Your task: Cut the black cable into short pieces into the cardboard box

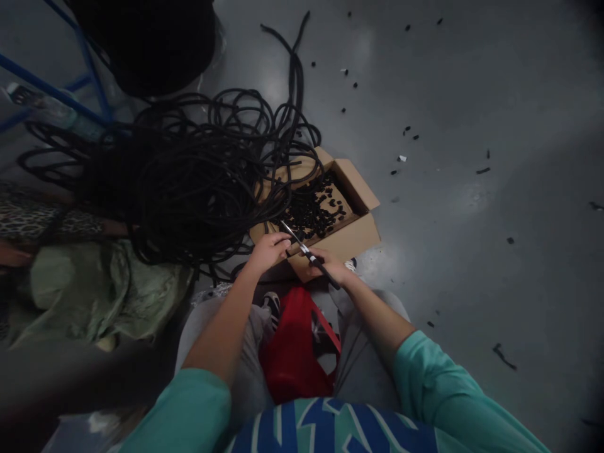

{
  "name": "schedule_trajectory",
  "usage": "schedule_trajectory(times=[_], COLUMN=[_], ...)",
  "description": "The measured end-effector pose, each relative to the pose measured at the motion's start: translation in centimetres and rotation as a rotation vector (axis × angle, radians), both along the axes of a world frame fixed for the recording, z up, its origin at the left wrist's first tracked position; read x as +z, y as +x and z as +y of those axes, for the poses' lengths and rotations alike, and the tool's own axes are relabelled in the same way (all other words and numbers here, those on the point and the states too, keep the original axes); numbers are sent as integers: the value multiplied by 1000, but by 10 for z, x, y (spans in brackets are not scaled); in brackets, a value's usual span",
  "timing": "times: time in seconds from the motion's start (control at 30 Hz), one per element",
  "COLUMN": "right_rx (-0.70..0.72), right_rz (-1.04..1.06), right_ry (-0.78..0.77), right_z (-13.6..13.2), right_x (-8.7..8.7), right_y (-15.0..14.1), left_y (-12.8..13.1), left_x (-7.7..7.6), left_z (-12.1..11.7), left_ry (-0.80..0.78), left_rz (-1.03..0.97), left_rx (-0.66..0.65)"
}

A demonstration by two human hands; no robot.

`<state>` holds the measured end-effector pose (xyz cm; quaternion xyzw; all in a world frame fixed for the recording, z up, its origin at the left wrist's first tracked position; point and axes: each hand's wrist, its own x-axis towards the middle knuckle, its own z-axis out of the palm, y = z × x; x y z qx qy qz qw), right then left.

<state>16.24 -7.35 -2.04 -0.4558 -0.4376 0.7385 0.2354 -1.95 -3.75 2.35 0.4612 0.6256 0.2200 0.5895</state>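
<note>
My right hand (329, 265) is closed around the dark handles of a pair of scissors (303, 247), whose blades point up and left. Against those blades, my left hand (270, 250) pinches a short end of black tubing (296, 238). Both hands are over the near edge of an open cardboard box (346, 234). Many small cut black pieces (314, 211) lie inside the box. A large tangle of black tubing (189, 170) spreads to the left and runs over the box's left side.
Black scraps (483, 170) are scattered over the grey floor (448, 220) on the right. A red stool-like object (285, 358) is between my legs. At the left are another person's green clothing (113, 289), a blue metal frame (89, 69) and a large black bundle (155, 44).
</note>
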Motion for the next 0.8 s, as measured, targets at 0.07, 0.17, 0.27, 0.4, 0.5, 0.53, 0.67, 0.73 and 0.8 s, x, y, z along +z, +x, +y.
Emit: schedule_trajectory(times=[0.07, 0.17, 0.27, 0.4, 0.5, 0.53, 0.67, 0.73, 0.8], right_rx=[5, -1, 6, 29, 72, 75, 36, 16, 11], right_rz=[-2, -21, -42, -26, 66, 100, 123, 95, 94], right_ry=[-2, 4, 18, -23, -108, -125, -96, -52, -47], right_z=[0, 0, 1, 0, -2, -2, 0, 1, 1], right_x=[0, -1, -2, -1, 2, 3, 7, 8, 6], right_y=[0, 1, 1, 2, 2, 2, 1, 1, 0], left_y=[0, 0, 0, 1, 2, 3, 4, 4, 3], left_x=[2, 4, 2, 2, 2, 3, 1, 2, 4], left_z=[1, 2, 3, 3, 1, 1, -1, -1, 0], left_ry=[-20, -53, -87, -146, -201, -226, -338, -366, -378], left_rz=[-80, -147, -179, -228, -292, -312, -348, -360, -384], left_rx=[32, 57, 87, 131, 144, 141, 143, 165, 181])
